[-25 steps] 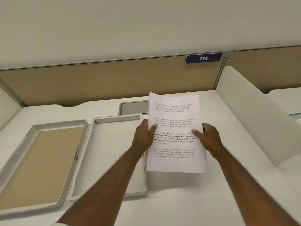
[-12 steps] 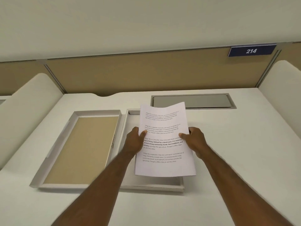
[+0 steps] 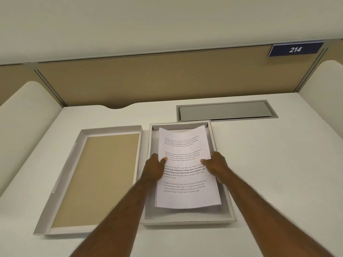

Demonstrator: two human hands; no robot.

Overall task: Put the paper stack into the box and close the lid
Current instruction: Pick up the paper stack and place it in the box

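A white paper stack (image 3: 185, 175) with printed text hangs just above the open white box (image 3: 187, 219), inside its outline, its far end curling up. My left hand (image 3: 154, 168) grips the stack's left edge and my right hand (image 3: 216, 166) grips its right edge, thumbs on top. The box lies in the middle of the white desk. Its lid (image 3: 96, 180) lies upside down to the left of the box, showing a tan inner face.
A grey cable hatch (image 3: 225, 110) is set into the desk just behind the box. Tan partition panels (image 3: 148, 80) stand at the back with a blue 214 sign (image 3: 295, 49). White curved dividers (image 3: 24, 127) rise at both sides.
The paper stack has moved left and down, from right of the box to over its inside. The view has shifted left, so the box and lid now sit more centrally.
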